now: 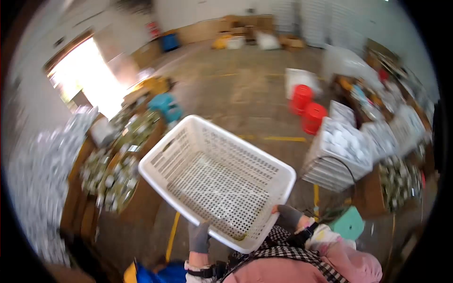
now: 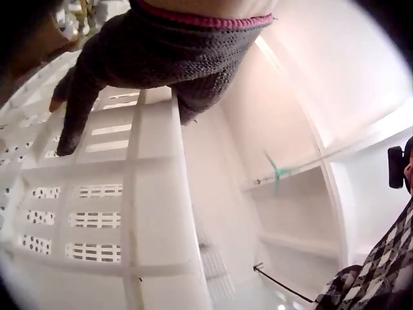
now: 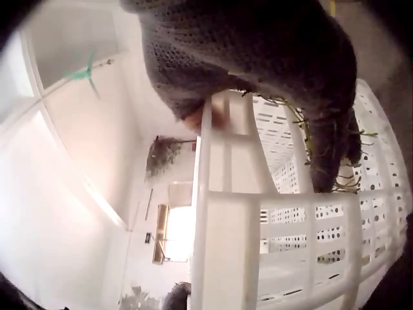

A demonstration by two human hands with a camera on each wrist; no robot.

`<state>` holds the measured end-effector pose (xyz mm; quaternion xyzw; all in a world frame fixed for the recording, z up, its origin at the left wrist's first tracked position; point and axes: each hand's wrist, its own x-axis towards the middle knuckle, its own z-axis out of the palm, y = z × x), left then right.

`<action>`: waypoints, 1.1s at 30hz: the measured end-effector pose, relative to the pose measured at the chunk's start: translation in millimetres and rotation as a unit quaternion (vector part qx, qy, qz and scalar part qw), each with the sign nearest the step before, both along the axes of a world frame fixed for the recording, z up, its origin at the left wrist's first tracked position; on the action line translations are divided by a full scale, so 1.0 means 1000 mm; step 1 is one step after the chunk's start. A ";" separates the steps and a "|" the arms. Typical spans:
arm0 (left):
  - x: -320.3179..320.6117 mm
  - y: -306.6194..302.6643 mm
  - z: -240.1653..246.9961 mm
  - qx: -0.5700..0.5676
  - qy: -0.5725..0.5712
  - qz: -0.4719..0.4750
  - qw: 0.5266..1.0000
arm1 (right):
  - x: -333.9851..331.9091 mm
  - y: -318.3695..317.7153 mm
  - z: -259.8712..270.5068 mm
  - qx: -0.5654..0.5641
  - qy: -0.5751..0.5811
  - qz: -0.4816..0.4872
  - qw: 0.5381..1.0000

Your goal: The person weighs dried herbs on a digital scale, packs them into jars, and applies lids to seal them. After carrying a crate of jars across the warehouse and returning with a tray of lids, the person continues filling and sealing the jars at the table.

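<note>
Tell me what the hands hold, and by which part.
Both hold the white basket by its near rim: left hand along the edge, right hand at the corner.

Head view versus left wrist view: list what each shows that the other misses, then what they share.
Only the head view shows the whole white basket, tilted, with the gloved right hand gripping its near rim, two red objects and the concrete floor. Only the left wrist view shows the basket's slotted wall from close up, and a white ceiling with a teal fan. Both show the gloved left hand holding the basket's rim.
</note>
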<state>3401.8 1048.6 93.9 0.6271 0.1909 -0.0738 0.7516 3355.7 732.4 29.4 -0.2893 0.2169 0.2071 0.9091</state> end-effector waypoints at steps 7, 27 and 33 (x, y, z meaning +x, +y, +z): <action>0.122 -0.041 -0.018 -0.041 0.005 -0.126 0.991 | 0.042 -0.022 -0.075 -0.019 -0.004 -0.142 0.990; 0.576 -0.401 -0.203 -0.040 0.298 -0.360 0.883 | 0.245 -0.266 -0.055 -0.076 0.053 -0.475 0.875; 0.677 -0.561 -0.361 -0.030 0.418 -0.343 0.841 | 0.259 -0.277 -0.150 -0.062 0.194 -0.564 0.800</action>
